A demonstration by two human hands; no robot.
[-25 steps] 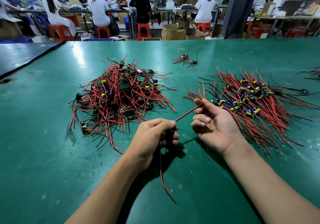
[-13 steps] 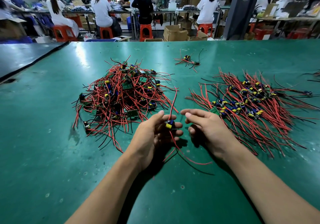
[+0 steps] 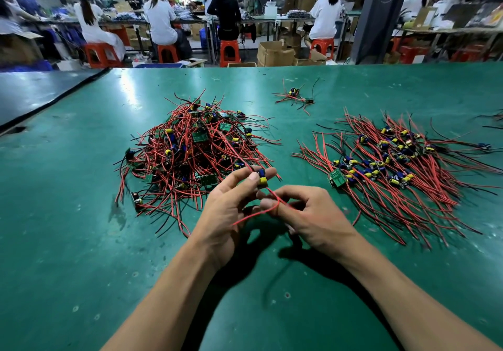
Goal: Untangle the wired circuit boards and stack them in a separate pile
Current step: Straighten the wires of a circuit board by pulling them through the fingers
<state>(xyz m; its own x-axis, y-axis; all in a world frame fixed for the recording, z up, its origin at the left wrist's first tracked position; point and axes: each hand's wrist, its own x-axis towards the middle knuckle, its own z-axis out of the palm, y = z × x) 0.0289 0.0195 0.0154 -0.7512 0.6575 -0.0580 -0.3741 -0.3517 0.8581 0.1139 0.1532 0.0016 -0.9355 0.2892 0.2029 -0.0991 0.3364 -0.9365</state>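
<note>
The table (image 3: pixel 68 242) is green. The held board (image 3: pixel 262 180) has blue and yellow parts; its wire (image 3: pixel 253 215) is red.

bright overhead light | glare on tabletop (image 3: pixel 130 92) far left of fingers | soft shadows beneath fingers | fisheye-bent edges, background blurred

Left hand (image 3: pixel 228 212) pinches small circuit board (image 3: pixel 261 178). Right hand (image 3: pixel 313 216) pinches its red wire (image 3: pixel 251 216). Tangled pile (image 3: pixel 190 146) far left, sorted pile (image 3: pixel 394 165) right, on green table (image 3: pixel 68 228).
</note>
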